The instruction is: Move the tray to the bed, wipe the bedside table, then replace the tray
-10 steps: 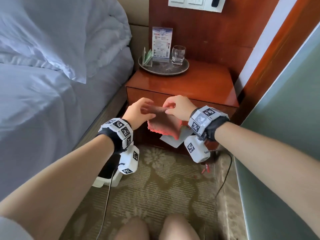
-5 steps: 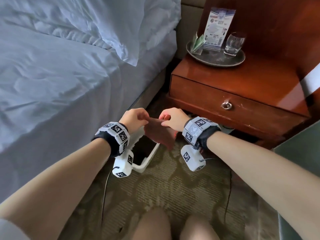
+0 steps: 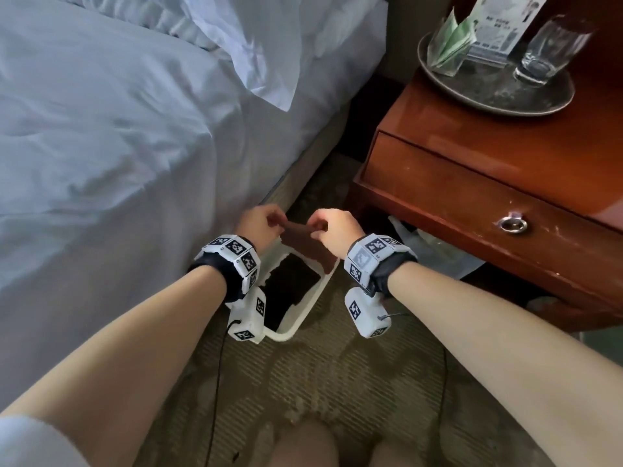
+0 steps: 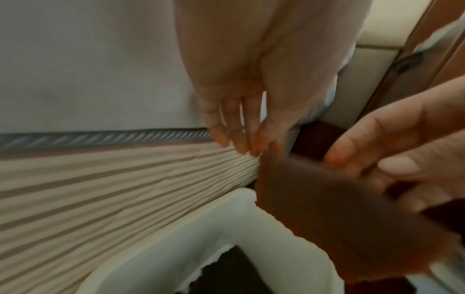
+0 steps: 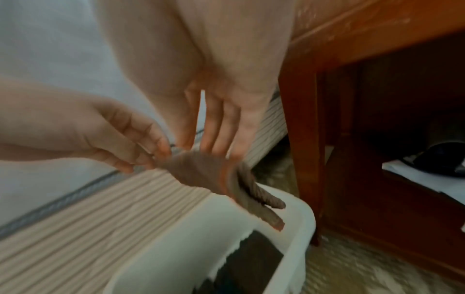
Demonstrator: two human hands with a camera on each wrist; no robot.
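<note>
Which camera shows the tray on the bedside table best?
The head view. It shows the tray sitting on the table top with a glass, a card stand and green packets on it, though the top edge is cropped. Neither wrist view shows the tray; the right wrist sees only the table's underside and leg.

Hotel-style bedroom, seen at the bedside

A bed (image 3: 118,129) with pale sheets and a pillow (image 3: 269,38) fills the left; at far right a glossy wooden bedside table (image 3: 472,183) with a ring-pull drawer carries a round metal tray (image 3: 478,96) holding a glass (image 3: 549,48), a printed card stand (image 3: 499,25) and green packets (image 3: 453,38); patterned carpet (image 3: 337,382) and a white waste bin (image 3: 303,318) lie near
</note>
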